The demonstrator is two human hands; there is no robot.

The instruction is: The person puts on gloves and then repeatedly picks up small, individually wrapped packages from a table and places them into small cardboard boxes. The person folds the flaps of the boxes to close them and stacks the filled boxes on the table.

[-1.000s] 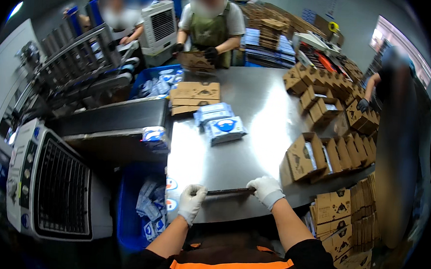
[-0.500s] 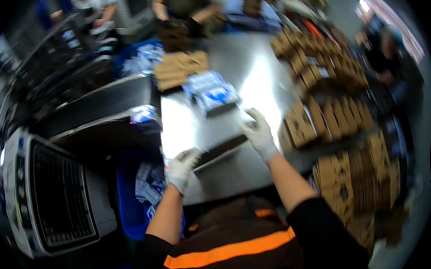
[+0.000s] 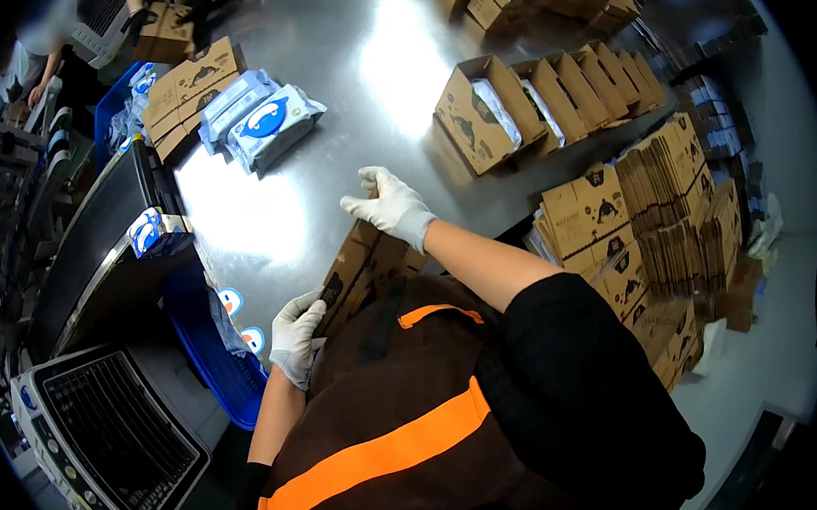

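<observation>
My left hand, in a white glove, grips the near left edge of a brown cardboard box. The box tilts in front of my apron, and the apron hides part of it. At the box's far end is my right hand, also gloved, with thumb and fingers spread apart. Its wrist and palm lie over the box's far corner; nothing shows between the fingers. Beyond, on the metal table, lie blue-and-white soft packs beside flat cardboard pieces.
Open cartons with white packs inside stand in a row at the right. Stacks of flattened cartons lie nearer me. A blue crate and a conveyor are at the left. Across the table, a co-worker's dark-gloved hands hold a carton.
My view has turned and moved closer to the table. The cardboard is now nearer my body and tilted, showing its brown printed faces. My right hand's fingers are now spread.
</observation>
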